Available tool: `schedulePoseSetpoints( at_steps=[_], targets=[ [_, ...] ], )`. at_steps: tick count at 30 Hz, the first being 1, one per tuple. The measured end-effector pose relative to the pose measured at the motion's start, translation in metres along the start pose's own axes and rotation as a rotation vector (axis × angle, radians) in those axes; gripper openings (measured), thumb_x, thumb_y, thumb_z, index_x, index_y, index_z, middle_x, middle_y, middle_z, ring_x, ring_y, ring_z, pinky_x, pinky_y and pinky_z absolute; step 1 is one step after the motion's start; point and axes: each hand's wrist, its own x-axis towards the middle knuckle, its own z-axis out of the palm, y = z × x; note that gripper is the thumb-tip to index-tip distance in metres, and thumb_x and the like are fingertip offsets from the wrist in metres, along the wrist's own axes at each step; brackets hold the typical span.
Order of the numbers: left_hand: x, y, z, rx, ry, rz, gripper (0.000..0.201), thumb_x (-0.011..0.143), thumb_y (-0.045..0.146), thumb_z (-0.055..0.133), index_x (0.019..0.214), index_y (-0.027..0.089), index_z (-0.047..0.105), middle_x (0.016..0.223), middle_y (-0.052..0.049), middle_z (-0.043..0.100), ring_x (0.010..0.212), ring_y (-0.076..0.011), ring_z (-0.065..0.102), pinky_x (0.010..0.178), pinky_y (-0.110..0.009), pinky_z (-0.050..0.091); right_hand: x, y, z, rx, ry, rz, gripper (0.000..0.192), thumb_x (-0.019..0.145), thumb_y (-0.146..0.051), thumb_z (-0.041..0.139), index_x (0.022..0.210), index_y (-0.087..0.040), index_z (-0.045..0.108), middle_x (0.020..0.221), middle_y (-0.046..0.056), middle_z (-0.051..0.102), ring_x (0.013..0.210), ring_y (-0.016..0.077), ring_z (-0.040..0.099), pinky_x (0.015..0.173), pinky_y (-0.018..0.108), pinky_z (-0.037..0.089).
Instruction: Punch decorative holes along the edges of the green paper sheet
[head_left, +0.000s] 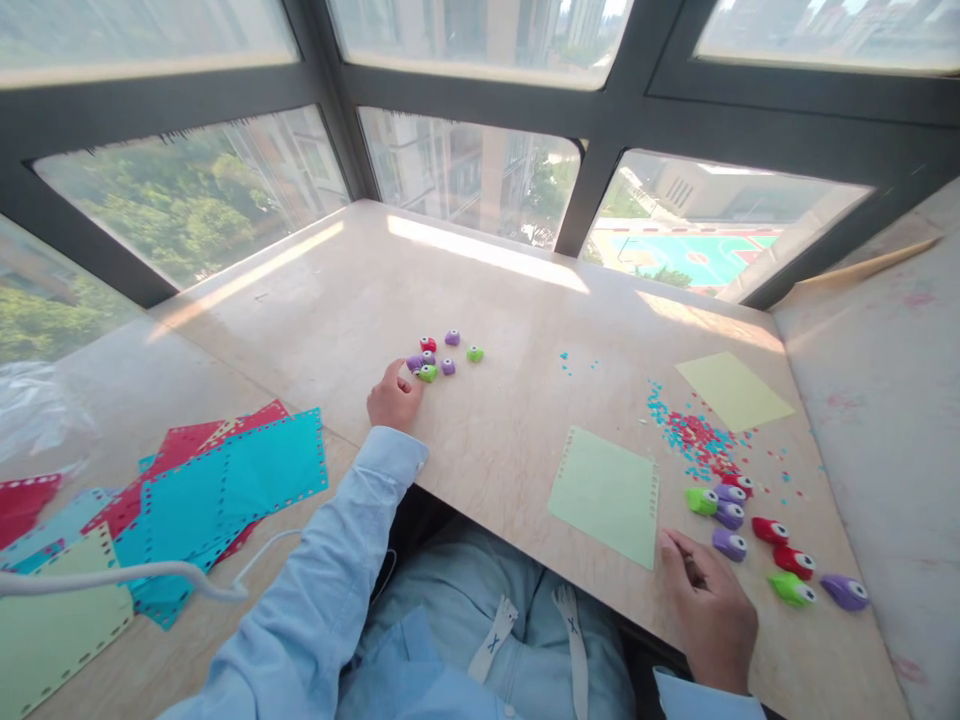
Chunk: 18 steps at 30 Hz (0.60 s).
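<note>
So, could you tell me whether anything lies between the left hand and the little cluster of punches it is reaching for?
Nothing visible does. The left hand rests on the bare table, its forefinger beside the nearest punch, the green punch at the near edge of the cluster of punches. The right hand rests apart, by the pale green sheet.

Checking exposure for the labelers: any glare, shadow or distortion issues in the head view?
Head view: sun bands wash out the far marble table; window frames bow from wide-angle distortion; left hand and small punches sharp, evenly lit; right hand slightly shaded.
</note>
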Motion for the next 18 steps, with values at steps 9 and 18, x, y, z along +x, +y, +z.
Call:
schedulePoseSetpoints(
  at_steps=[9, 18],
  targets=[
    [0.013, -0.004, 0.002, -0.030, -0.034, 0.007, 0.045, 0.081, 0.033, 0.064, 0.125, 0.025, 0.064, 0.074, 0.000, 0.070, 0.079, -0.0206, 0.067, 0.071, -0.028, 0.044, 0.001, -0.003, -0.001, -0.040, 0.004, 0.018, 0.052, 0.082, -0.060, 0.048, 0.087, -0.016, 0.073, 0.081, 0.008, 0.068, 0.065, 0.0200, 0.057, 0.065, 0.032, 0.042],
    [0.012, -0.010, 0.004, -0.200, 0.046, -0.046, 0.021, 0.080, 0.035, 0.061, 0.091, 0.019, 0.070, 0.061, 0.001, 0.062, 0.065, -0.0171, 0.062, 0.066, -0.026, 0.042, 0.001, -0.005, -0.002, -0.029, 0.013, 0.013, 0.050, 0.081, -0.058, 0.049, 0.087, -0.015, 0.074, 0.078, 0.007, 0.067, 0.064, 0.0190, 0.056, 0.066, 0.031, 0.042]
  ],
)
